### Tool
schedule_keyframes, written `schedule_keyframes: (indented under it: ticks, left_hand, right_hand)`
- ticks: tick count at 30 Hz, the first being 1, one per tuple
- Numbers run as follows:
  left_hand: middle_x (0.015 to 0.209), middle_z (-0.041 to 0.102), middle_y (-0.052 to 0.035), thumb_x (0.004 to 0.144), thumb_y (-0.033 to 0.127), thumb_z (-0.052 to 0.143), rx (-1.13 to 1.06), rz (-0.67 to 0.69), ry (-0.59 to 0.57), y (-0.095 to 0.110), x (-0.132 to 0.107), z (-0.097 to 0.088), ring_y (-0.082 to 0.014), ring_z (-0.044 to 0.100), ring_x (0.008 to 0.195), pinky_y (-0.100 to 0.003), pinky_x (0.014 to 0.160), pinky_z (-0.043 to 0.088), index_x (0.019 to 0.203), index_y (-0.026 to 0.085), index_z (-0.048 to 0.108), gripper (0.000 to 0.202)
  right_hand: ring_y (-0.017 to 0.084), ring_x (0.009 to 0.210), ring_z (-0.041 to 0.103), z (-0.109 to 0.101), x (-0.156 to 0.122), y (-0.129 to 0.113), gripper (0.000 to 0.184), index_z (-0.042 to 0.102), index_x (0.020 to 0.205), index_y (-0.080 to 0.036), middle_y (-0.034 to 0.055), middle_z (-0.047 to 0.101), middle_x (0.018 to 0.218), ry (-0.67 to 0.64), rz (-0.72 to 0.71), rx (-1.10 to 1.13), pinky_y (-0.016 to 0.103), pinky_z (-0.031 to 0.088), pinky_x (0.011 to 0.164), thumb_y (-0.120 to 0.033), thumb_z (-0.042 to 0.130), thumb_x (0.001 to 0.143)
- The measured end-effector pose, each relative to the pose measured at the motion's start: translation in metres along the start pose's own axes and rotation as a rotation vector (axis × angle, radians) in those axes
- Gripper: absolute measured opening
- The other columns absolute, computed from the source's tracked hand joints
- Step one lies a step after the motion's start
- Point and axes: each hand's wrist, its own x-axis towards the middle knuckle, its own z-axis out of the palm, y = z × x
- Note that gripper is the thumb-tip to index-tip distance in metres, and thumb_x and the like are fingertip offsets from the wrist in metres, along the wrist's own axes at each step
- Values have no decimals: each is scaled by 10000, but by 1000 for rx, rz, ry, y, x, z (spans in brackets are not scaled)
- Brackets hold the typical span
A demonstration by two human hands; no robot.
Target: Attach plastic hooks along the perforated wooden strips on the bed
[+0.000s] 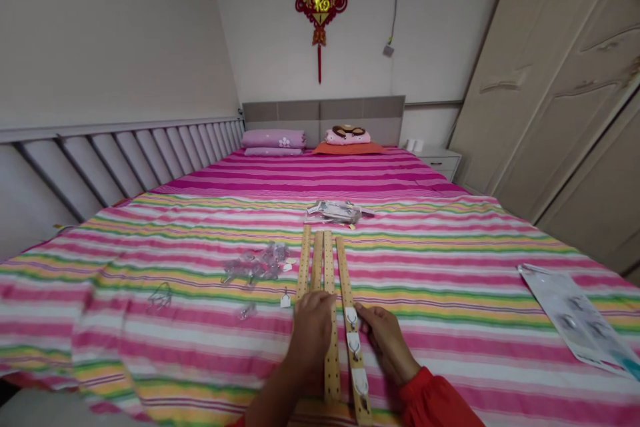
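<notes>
Several long wooden strips with rows of holes [320, 260] lie side by side on the striped bed cover. My left hand [311, 333] rests on top of the left strips with its fingers curled down over them. My right hand [386, 339] pinches a small white hook [351, 317] fixed to the rightmost strip. Two more white hooks [359, 380] sit lower on that same strip. One loose white hook [285, 300] lies on the cover just left of the strips.
A heap of clear plastic hooks [257, 265] lies left of the strips. Opened packaging [336, 211] sits beyond them. A flat printed plastic bag [575, 320] lies at the right. Pillows [274, 140] line the headboard, and a wardrobe [565, 93] stands on the right.
</notes>
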Motion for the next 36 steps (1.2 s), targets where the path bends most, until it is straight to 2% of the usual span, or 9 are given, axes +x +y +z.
schedule_keyframes:
  ticks: [3,5,8,11,17,24,27,32,36]
  left_hand:
    - [1016,644,-93,845,220,424,-114,-216,236,-30,-2,-17,-229,576,967,-418,852,477,1042,174,634,292]
    - [930,636,-76,800,240,480,-120,-287,294,-50,-7,-27,-226,594,886,-408,800,506,963,165,627,232]
    - [969,622,-61,708,125,505,-33,-196,243,-67,-16,-34,-226,582,954,-414,872,485,962,178,616,283]
    - [1011,607,-60,684,53,462,51,-148,181,-71,-20,-35,-215,566,993,-382,863,485,976,187,598,349]
    - [834,588,-38,772,68,401,187,-125,161,-76,-18,-30,-188,576,812,-327,730,485,820,193,554,203]
    - [965,650,-79,783,84,426,235,-94,119,-84,-19,-30,-208,606,933,-343,812,495,1008,167,576,283]
    - [963,671,-93,801,98,418,242,-85,104,-83,-17,-31,-220,618,924,-358,809,498,985,166,608,273]
    - [901,698,-74,836,250,451,-19,-230,252,-79,-10,-45,-210,645,824,-356,763,502,917,184,640,216]
    - [766,706,-54,687,434,630,-536,-516,303,-60,0,-64,-221,669,768,-329,691,525,824,164,644,303]
  right_hand:
    - [44,260,205,-3,-4,-2,436,449,415,-215,-84,344,275,-38,84,48,232,84,323,-519,676,631]
    - [37,263,192,-4,-6,-3,420,456,425,-210,-88,346,278,-61,94,69,227,69,329,-501,695,611]
    - [33,267,190,-4,-6,-3,412,453,431,-211,-86,356,284,-54,86,88,224,66,333,-490,712,589]
    - [34,268,212,-3,-6,-3,416,457,431,-208,-74,387,296,-34,72,93,223,77,333,-489,725,580]
    - [27,275,204,-5,-8,-3,413,467,450,-200,-71,413,314,-45,83,126,220,73,337,-484,731,593]
    - [26,268,219,-4,-9,-4,406,460,451,-202,-72,413,306,-36,73,136,211,85,333,-468,741,575]
    - [30,264,222,-4,-8,-3,404,461,458,-205,-71,412,304,-35,75,139,213,82,329,-470,745,570]
    - [23,262,215,-6,-8,-3,409,459,459,-199,-61,439,322,-63,72,155,212,80,328,-474,735,583]
    - [18,271,234,-10,-10,-12,389,480,489,-188,-51,491,378,-89,74,191,209,95,333,-458,731,614]
